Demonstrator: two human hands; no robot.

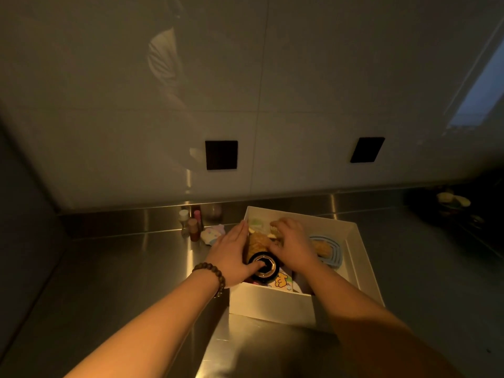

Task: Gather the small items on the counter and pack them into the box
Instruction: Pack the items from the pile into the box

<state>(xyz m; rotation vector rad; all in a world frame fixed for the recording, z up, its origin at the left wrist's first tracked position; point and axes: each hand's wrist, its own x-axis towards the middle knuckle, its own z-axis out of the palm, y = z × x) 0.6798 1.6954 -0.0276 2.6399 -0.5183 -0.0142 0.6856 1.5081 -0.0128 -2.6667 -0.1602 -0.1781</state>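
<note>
A white box (272, 298) stands on the steel counter (122, 268). Inside it lie a round black jar (264, 266) with a shiny lid, a tan textured item (257, 241), a blue comb-like piece (326, 251) and a cartoon sticker pack (282, 282). My left hand (231, 255) rests flat against the box's left wall, with its thumb on the black jar. My right hand (291, 241) reaches into the box, its fingers curled over small items at the far side. What those fingers hold is hidden.
Small bottles (191, 222) and a pastel plush toy (214, 233) stand on the counter left of the box, near the back wall. Two black sockets (221, 154) sit on the wall. A dark stove area (458, 211) lies at the far right.
</note>
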